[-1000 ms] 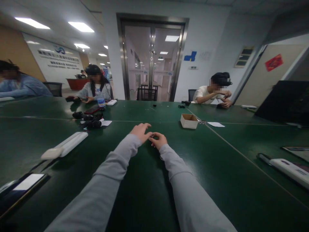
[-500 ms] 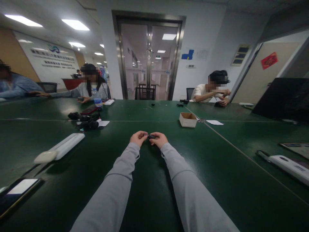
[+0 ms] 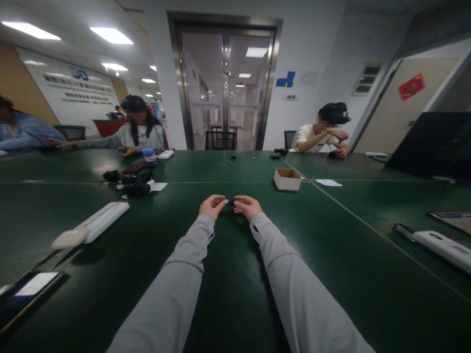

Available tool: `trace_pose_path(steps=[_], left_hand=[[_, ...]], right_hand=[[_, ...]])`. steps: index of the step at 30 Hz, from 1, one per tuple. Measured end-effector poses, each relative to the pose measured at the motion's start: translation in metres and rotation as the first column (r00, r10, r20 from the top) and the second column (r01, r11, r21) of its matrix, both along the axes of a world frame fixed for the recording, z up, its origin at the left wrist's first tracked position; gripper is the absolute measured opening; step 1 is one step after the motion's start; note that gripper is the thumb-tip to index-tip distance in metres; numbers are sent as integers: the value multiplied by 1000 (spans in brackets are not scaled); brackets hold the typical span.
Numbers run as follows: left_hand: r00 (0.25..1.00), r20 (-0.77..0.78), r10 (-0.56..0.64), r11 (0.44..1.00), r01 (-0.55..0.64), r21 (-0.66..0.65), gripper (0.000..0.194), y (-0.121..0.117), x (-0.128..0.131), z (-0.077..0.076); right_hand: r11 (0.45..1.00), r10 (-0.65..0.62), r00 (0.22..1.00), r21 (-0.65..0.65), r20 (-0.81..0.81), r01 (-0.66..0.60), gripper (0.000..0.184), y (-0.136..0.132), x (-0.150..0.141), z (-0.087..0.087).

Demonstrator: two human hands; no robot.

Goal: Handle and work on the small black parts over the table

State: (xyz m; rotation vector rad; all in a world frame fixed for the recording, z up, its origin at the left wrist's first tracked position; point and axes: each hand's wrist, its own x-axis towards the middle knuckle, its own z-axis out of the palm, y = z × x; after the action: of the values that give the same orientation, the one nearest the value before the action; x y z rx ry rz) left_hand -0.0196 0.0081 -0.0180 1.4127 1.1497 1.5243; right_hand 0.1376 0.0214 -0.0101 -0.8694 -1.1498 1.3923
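Note:
My left hand (image 3: 211, 206) and my right hand (image 3: 248, 207) meet just above the green table (image 3: 228, 294), both in grey sleeves. Between their pinched fingertips is a small black part (image 3: 230, 201), held from both ends. The fingers of both hands are curled closed around it. Most of the part is hidden by the fingertips.
A small open cardboard box (image 3: 287, 178) sits ahead to the right. A pile of small black parts (image 3: 132, 182) lies ahead left, near a white power strip (image 3: 91, 227). A phone (image 3: 25, 289) lies at the near left, another white strip (image 3: 437, 244) at right. Other people sit across the table.
My left hand, spread open a second ago, has closed onto the small black part next to my right hand. Both hands have lifted slightly and hold it between them.

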Motion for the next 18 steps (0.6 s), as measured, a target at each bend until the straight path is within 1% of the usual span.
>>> trace_pose_path(steps=[5, 10, 18], left_hand=[[1000, -2, -12, 1000, 12, -18, 25, -1, 1, 0], [1000, 0, 12, 1000, -12, -21, 26, -4, 1, 3], [1000, -8, -20, 998, 19, -59, 22, -5, 1, 7]], right_hand=[[1000, 22, 999, 11, -23, -22, 27, -1, 2, 0], [999, 47, 998, 27, -49, -45, 27, -1, 3, -2], [999, 28, 999, 19, -44, -27, 30, -1, 3, -3]])
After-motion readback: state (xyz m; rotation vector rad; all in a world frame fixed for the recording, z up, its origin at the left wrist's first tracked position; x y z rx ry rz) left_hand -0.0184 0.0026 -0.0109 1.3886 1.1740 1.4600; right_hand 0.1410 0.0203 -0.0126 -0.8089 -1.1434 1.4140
